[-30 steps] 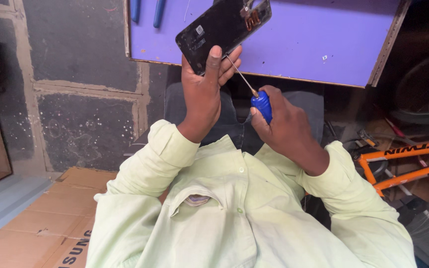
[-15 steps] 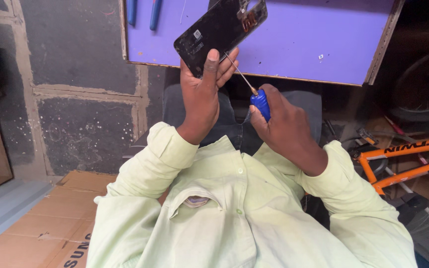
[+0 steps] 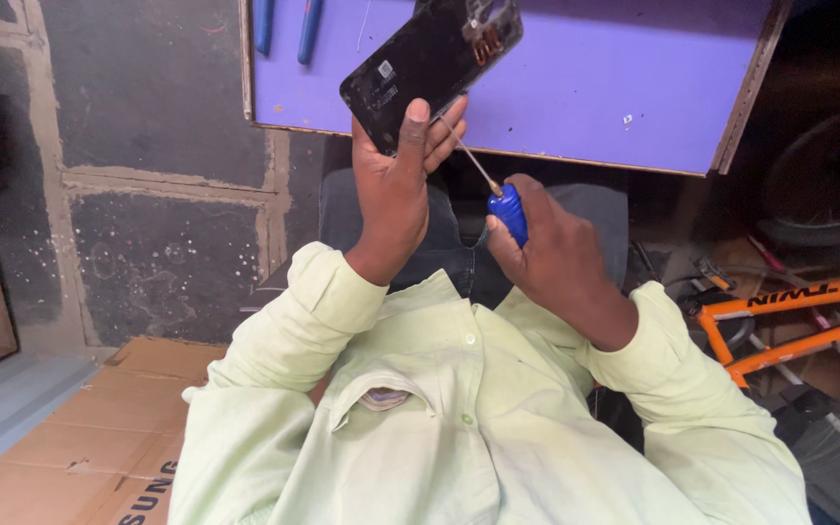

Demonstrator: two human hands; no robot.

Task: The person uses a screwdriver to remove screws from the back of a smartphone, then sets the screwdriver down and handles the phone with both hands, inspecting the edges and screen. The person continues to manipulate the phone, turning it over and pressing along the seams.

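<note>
A: Head view, start with what is held. What is it?

B: A flat black phone (image 3: 432, 66) with its back off, glossy, rectangular with rounded corners; coppery parts show near its top end. It is held tilted over the near edge of the purple worktop (image 3: 585, 87).

A: Which of the hands has it?

B: The left hand (image 3: 396, 190) is wrapped around its lower end, thumb pressed flat on the dark face, fingers curled behind.

A: And the right?

B: The right hand (image 3: 546, 253) is closed on a screwdriver (image 3: 486, 185) with a smooth blue plastic handle; its thin metal shaft slants up to the phone's edge by the left fingers.

A: Around them?

B: Pale green shirt sleeves with buttoned cuffs. The worktop is smooth and matte with a wooden edge; two blue tools (image 3: 286, 24) lie at its far left. Left is a rough grey block wall (image 3: 148, 156), below it brown cardboard (image 3: 80, 447). Right, an orange bicycle frame (image 3: 799, 321) of round tubing.
</note>
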